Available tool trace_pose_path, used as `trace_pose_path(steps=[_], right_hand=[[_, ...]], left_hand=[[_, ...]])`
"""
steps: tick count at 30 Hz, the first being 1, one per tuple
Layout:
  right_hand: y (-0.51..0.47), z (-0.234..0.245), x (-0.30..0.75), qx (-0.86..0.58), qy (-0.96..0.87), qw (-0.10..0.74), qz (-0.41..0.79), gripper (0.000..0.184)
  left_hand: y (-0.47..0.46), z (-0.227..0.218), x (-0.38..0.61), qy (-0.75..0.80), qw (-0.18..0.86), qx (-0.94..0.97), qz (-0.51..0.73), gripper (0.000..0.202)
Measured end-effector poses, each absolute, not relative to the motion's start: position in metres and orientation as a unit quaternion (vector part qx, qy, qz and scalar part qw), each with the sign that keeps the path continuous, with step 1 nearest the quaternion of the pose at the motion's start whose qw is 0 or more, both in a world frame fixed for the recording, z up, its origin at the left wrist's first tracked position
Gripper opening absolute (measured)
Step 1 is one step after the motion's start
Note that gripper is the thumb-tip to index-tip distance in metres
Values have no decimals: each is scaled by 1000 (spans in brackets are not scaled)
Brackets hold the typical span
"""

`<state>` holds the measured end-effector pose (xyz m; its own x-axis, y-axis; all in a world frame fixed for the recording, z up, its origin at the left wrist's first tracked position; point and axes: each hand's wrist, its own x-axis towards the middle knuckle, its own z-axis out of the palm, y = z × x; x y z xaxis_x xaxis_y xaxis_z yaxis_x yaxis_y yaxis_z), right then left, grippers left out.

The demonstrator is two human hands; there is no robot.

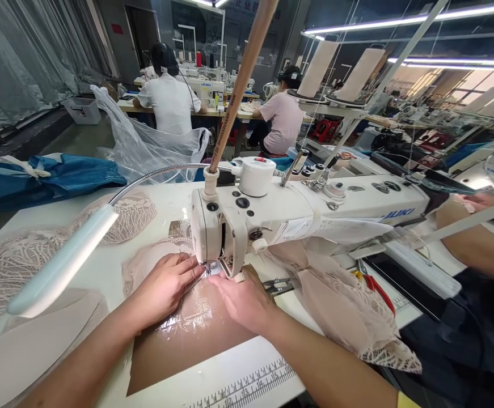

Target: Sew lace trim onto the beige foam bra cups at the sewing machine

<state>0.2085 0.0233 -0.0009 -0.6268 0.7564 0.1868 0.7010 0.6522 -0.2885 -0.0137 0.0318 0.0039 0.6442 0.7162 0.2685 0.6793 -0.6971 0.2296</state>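
Note:
A white sewing machine (219,226) stands over the work, its needle and presser foot (210,267) between my two hands. My left hand (168,283) is left of the foot, its fingers pressed together on a beige lace fabric piece (134,265) that runs under the machine head. To the right of the foot is my right hand (247,300), thumb pointing at the needle; the machine head partly hides its fingers. Below both hands a brown sheet with shiny clear film (195,334) covers the table. Metal thread snips (278,285) lie beside my right hand.
A pale lamp (63,260) on a bendy neck reaches over lace pieces (123,218) at left. More beige lace fabric (336,294) and red-handled scissors (378,292) lie at right. A printed ruler (247,391) edges the table. A co-worker's arm (468,241) shows at far right.

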Motion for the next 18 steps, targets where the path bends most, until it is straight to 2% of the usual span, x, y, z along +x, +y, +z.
trace_pose_path(steps=[7, 12, 15, 18], right_hand=[[23, 1, 210, -410, -890, 164, 115, 30], [23, 2, 211, -416, -883, 174, 128, 28], [23, 2, 212, -411, -885, 173, 134, 29], [22, 3, 212, -411, -886, 168, 135, 29]], left_hand=[[20, 16, -18, 438, 29, 893, 101, 36], [3, 27, -12, 476, 97, 872, 55, 29], [-2, 25, -8, 472, 116, 871, 68, 27], [-2, 20, -6, 443, 99, 881, 136, 24]])
